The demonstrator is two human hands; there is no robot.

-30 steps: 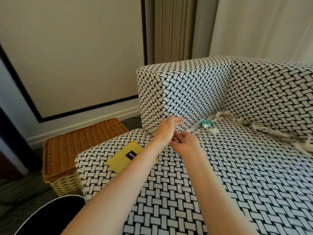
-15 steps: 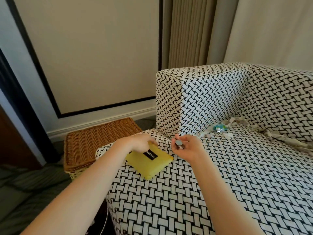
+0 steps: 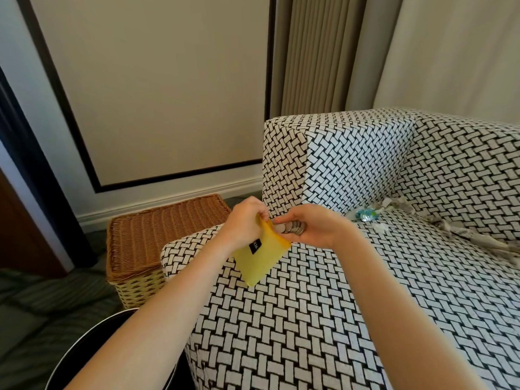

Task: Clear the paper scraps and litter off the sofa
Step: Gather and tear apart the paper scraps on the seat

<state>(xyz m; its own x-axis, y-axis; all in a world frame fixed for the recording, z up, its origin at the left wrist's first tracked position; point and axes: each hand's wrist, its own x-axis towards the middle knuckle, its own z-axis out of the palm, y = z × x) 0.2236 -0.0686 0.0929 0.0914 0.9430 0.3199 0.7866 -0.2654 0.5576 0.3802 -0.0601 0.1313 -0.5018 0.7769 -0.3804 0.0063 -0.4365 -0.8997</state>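
Observation:
My left hand [image 3: 244, 224] grips the top edge of a yellow pouch [image 3: 260, 253] with a black label and holds it lifted above the seat of the black-and-white woven sofa [image 3: 323, 319]. My right hand [image 3: 312, 226] cups several silver coins [image 3: 291, 228] right at the pouch's top edge. A blue-green wrapper [image 3: 365, 214] lies at the seat's back corner by the armrest. Torn paper scraps [image 3: 450, 229] trail along the crease under the backrest to the right.
A wicker basket [image 3: 157, 235] with a closed lid stands on the floor left of the sofa. A black round rim [image 3: 84, 342] shows at the bottom left, below my left arm. Wall and curtains stand behind the sofa.
My left hand reached the yellow pouch lying on the seat, took hold of it and lifted it. My right hand, holding the coins, came up against the pouch's top edge.

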